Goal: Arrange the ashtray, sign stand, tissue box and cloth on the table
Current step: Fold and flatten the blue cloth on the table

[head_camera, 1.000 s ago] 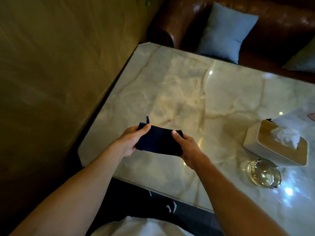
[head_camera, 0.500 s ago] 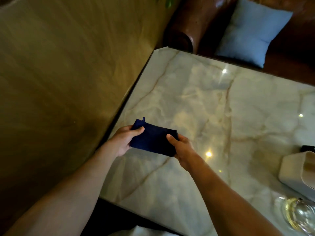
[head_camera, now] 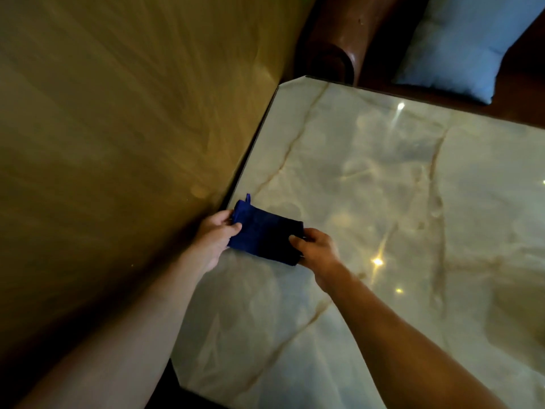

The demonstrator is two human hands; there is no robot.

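A folded dark blue cloth (head_camera: pixel 265 236) with a small loop at its far left corner lies low over the marble table (head_camera: pixel 398 202), right at the table's left edge by the wall. My left hand (head_camera: pixel 219 230) pinches the cloth's left end. My right hand (head_camera: pixel 314 249) pinches its right end. Whether the cloth rests on the table or hovers just above it is unclear. The ashtray, sign stand and tissue box are out of view.
A tan wall (head_camera: pixel 118 143) runs close along the table's left edge. Beyond the far edge stands a brown leather sofa (head_camera: pixel 339 48) with a light blue cushion (head_camera: pixel 460 45). The table's near left corner is cut off at an angle.
Both hands have carried the cloth leftward to the table's wall-side edge. My view has swung left, so the tissue box and glass ashtray have left the frame.
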